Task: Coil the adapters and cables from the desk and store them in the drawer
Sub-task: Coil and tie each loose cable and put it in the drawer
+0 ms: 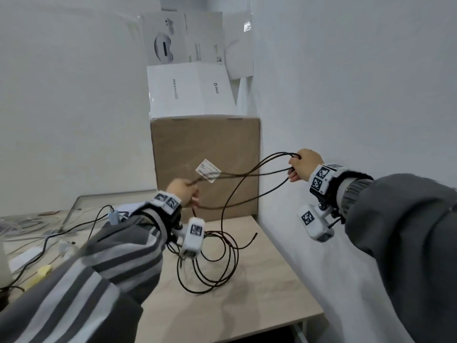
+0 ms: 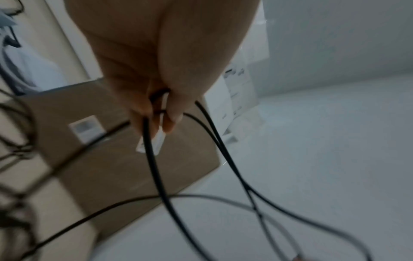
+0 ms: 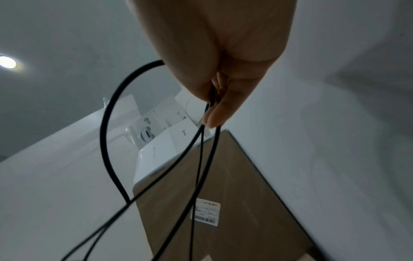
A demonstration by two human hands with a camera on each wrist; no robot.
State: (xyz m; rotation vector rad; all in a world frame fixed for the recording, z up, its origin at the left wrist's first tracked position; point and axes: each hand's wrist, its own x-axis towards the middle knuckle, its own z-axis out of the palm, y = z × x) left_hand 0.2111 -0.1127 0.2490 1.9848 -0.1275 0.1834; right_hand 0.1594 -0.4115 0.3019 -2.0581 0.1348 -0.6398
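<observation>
Right hand (image 1: 303, 165) grips a bundle of loops of the black cable (image 1: 237, 191), fingers curled round several strands, raised near the wall (image 1: 358, 100); left hand (image 1: 182, 190) pinches the strands at the opposite end of the loops, lower down and above the desk (image 1: 267, 280). We hold the cable stretched between both hands in front of the cardboard box (image 1: 205, 149), while the rest of it hangs to the desk in loose rings just below the left wrist, with one free end lying apart on the wood

We judge the step in hand to be forming the coil. To do it well, we keep the right-hand grip firm so gathered loops do not slip, and we feed each new turn with the left hand at an equal length. We lift slack from the desk gradually; the rings there overlap and may knot if pulled fast. We let the cable twist freely between turns to avoid kinks

Other cables (image 1: 49, 233) lie on the left part of the desk, apart from this one; we keep them out of the coil. White boxes (image 1: 190, 92) stand on the cardboard box. No drawer is in view
</observation>
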